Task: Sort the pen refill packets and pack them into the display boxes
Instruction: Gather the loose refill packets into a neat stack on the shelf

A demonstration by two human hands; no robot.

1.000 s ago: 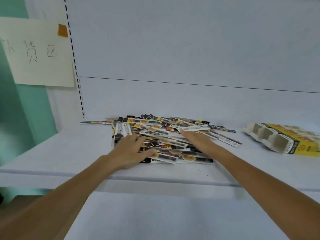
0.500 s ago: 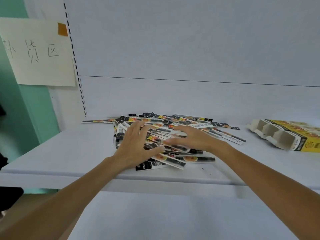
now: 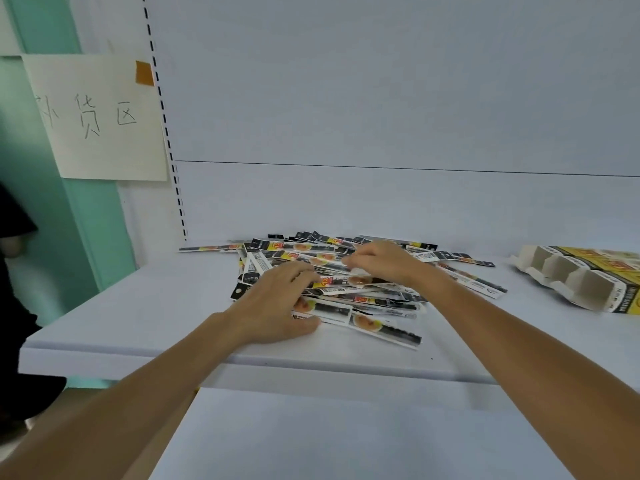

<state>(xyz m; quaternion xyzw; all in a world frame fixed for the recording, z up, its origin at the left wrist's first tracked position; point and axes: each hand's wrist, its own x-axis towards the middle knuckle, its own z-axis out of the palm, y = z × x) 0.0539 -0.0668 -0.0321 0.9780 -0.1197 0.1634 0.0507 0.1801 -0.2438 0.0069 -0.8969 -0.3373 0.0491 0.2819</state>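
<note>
My left hand (image 3: 277, 303) lay flat, fingers spread, on the packet pile (image 3: 384, 330) on the shelf (image 3: 138, 306). My right hand (image 3: 381, 263) curled over the top ones, pinching or not I couldn't tell. Light, slick, bendy strips, I reckoned: pinch several mid-length.

Head-worn camera looks forward and down, close over the shelf (image 3: 138, 306).

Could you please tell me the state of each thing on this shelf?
Heap of black, white and yellow pen refill packets: unsorted, loose.
Yellow cardboard display box: lying down, visible compartments empty.
Left hand: flat on the heap.
Right hand: fingers curled on heap, grip unclear.
</note>
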